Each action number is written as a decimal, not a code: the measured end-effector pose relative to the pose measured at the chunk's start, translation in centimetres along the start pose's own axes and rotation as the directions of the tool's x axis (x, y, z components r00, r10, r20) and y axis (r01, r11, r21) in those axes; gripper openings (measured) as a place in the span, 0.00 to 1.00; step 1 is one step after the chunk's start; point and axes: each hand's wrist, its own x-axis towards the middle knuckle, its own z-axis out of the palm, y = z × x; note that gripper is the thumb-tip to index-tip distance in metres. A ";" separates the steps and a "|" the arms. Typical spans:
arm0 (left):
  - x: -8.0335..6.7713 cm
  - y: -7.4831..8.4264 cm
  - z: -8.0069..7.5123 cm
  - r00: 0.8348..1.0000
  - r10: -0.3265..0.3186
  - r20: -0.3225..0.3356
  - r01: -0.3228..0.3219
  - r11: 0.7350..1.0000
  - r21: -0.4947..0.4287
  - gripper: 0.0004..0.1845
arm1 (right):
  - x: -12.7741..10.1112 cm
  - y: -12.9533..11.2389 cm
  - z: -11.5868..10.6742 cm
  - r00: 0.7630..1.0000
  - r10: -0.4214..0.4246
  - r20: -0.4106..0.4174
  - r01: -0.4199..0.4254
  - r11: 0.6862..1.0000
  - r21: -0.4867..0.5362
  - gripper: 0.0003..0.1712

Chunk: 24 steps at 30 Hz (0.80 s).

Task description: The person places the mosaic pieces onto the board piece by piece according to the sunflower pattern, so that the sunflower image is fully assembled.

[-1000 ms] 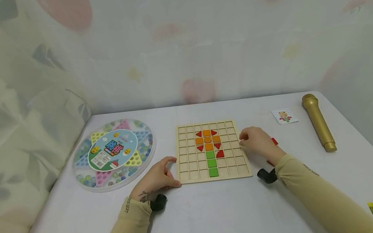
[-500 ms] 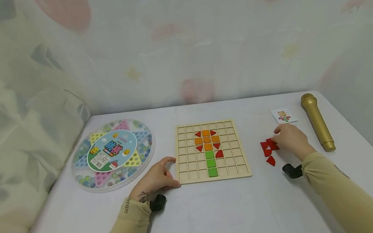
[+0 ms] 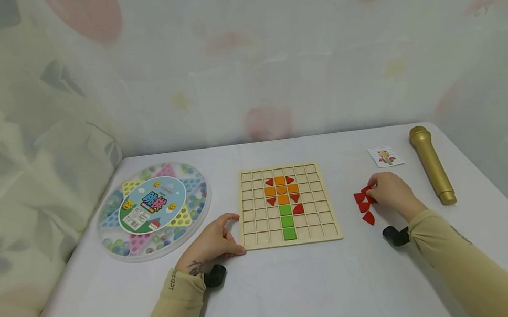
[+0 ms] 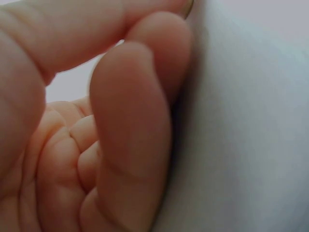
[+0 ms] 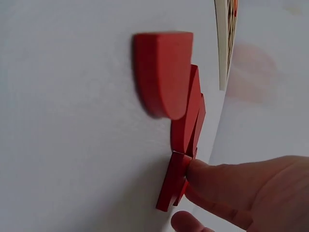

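The right hand (image 3: 389, 192) has edged back toward the wooden grid board (image 3: 292, 238), fingertips pinching a red piece (image 5: 175, 181) right of it; left hand (image 3: 212, 243) rests loosely curled

Two forearms in view, both in snug tan sleeves that end at the wrists. Left sleeve (image 3: 177, 308): small dark lettering printed near the cuff. Right sleeve (image 3: 467, 269): a small dark mark on its upper side, too small to read. Small black device strapped under each wrist, at the cuffs. Left hand (image 3: 212, 243): dark tattoo marks just above the cuff. Right hand (image 3: 391, 192) bare, no rings seen
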 end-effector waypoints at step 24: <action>0.1 -0.1 -0.1 1.000 0.002 -0.003 -0.002 0.999 0.032 0.44 | 1.2 -1.5 -0.3 0.998 -0.063 -0.004 0.063 0.989 0.137 0.09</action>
